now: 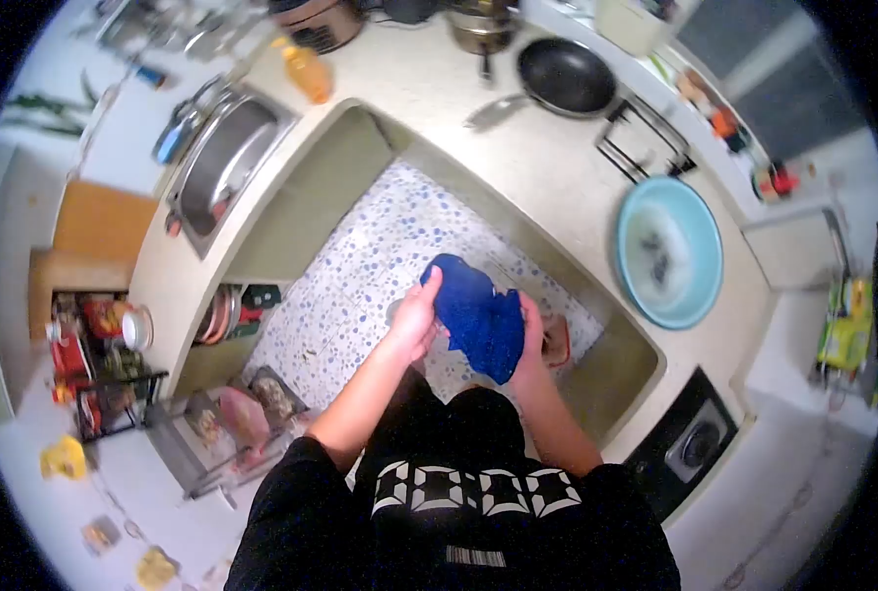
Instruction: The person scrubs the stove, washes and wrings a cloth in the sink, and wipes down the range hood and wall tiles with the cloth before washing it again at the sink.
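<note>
A dark blue cloth (480, 317) is held up between both hands, in front of my body and above the speckled floor. My left hand (417, 317) grips its left edge, the thumb lying on top of the fabric. At the cloth's right edge, my right hand (529, 335) has its fingers closed on it, partly hidden behind the fabric. The cloth hangs loosely with an uneven lower edge.
A light blue basin (669, 254) with sudsy water stands on the right counter (577, 187). Behind it are a stove grate (646, 138) and a black frying pan (567, 77). To the left are a steel sink (227, 163) and an orange bottle (306, 71).
</note>
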{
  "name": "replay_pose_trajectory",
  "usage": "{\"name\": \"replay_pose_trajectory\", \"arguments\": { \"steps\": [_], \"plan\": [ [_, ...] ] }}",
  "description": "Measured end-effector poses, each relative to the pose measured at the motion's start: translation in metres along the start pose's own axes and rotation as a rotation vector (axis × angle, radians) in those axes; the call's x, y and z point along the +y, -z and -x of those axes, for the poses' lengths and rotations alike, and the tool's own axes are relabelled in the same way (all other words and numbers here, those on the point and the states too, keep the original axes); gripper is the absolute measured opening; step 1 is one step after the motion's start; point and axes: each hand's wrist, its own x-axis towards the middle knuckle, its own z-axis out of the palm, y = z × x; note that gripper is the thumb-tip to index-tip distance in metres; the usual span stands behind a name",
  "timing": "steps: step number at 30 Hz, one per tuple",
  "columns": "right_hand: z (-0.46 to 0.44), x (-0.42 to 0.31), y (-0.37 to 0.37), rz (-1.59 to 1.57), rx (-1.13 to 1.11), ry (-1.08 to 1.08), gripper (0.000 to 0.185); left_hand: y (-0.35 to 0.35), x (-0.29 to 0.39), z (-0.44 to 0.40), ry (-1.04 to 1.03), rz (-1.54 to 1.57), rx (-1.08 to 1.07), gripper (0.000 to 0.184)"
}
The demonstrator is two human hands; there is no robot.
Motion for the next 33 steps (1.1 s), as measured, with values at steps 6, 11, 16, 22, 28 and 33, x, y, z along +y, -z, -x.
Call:
{"name": "replay_pose_trajectory", "arguments": {
  "steps": [6,11,16,22,28,33],
  "plan": [
    [-0.105,0.08,-0.077,0.199,-0.041,-0.121,0.07,0.133,0.125,0.05,-0.283,0.148,0.019,0.056],
    [-0.206,0.184,-0.14,0.461,-0.053,-0.193,0.046,0.248,0.209,0.076,-0.389,0.403,0.099,0.057],
    [-0.29,0.26,-0.204,0.539,-0.021,-0.226,0.04,0.327,0.283,0.081,-0.501,0.547,0.111,0.062],
    [-0.386,0.296,-0.234,0.55,-0.091,-0.259,0.04,0.372,0.37,0.057,-0.63,0.638,0.058,0.057],
    [-0.46,0.322,-0.31,0.679,-0.053,-0.195,0.047,0.397,0.471,0.008,-0.729,0.593,0.113,0.055],
    [-0.593,0.332,-0.339,1.085,-0.079,-0.006,0.057,0.444,0.526,-0.067,-0.715,0.385,0.338,0.055]
  ]
}}
